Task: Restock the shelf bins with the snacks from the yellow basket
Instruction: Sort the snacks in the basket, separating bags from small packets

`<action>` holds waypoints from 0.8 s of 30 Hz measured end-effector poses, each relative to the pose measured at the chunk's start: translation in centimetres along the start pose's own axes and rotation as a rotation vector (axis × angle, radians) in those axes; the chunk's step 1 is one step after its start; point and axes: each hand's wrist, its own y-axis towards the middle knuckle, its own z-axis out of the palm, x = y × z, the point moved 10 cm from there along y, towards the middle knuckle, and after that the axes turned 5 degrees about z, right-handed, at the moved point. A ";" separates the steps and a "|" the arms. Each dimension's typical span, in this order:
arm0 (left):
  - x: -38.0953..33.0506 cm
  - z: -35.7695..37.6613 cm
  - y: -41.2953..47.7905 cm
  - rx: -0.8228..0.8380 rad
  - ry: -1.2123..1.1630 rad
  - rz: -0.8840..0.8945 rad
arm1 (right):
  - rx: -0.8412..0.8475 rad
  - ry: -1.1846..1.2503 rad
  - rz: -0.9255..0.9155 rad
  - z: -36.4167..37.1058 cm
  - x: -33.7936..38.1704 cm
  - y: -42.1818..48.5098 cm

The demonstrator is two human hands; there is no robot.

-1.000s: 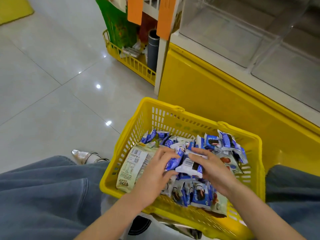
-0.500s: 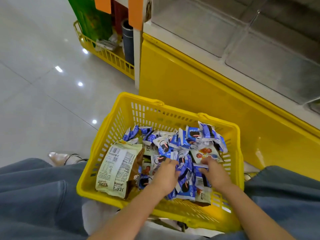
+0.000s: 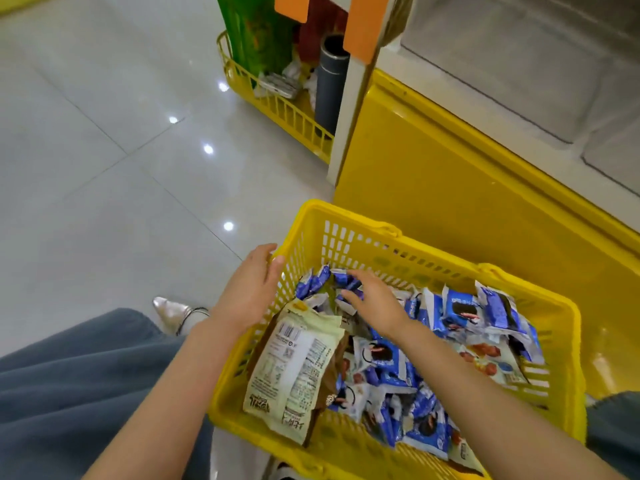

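The yellow basket (image 3: pixel 363 227) sits in front of my knees, filled with several small blue snack packs (image 3: pixel 460 310) and a larger cream bag (image 3: pixel 294 368) leaning on its left wall. My left hand (image 3: pixel 251 292) rests against the basket's left rim with its fingers nearly straight and holds nothing. My right hand (image 3: pixel 375 303) is inside the basket at the far left corner, its fingers spread flat over the blue packs without gripping any. The clear shelf bins (image 3: pixel 502 64) lie above the yellow cabinet front (image 3: pixel 450 188) at the upper right.
A low yellow wire rack (image 3: pixel 277 109) at the shelf's end holds a green bag and a grey tube (image 3: pixel 329 84). Glossy white floor tiles stretch to the left. My jeans and a silver shoe (image 3: pixel 169 311) are at the lower left.
Both hands have left the middle of the pile. My left hand moved out to the basket's left rim, my right hand to the far left corner. The view shifted left.
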 end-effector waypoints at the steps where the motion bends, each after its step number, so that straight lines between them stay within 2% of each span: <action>1: 0.4 0.7 0.0 0.033 -0.030 -0.007 | 0.046 -0.006 -0.002 1.2 0.1 1.2; 5: 0.7 0.8 -0.1 -0.015 -0.107 0.017 | 0.266 -0.086 -0.029 6.3 0.3 4.0; 7: 0.8 0.7 -0.1 -0.031 -0.110 0.022 | 0.307 -0.099 -0.032 7.7 0.2 4.6; 11: 0.8 0.6 0.1 -0.058 -0.117 0.031 | 0.218 -0.090 -0.011 7.2 0.5 5.6; 15: 1.3 0.6 0.1 -0.069 -0.161 0.003 | 0.126 -0.076 -0.089 4.3 1.7 4.7; 19: 1.5 0.3 -0.2 -0.129 -0.228 -0.013 | -0.095 -0.152 -0.196 -1.6 3.4 2.3; 22: 0.0 -1.7 -0.5 -0.276 -0.210 0.080 | -0.257 -0.023 -0.286 -6.5 6.3 -0.2; 24: -1.7 -2.2 -0.5 -0.271 -0.274 0.153 | -0.277 0.193 -0.325 -8.6 8.5 -1.5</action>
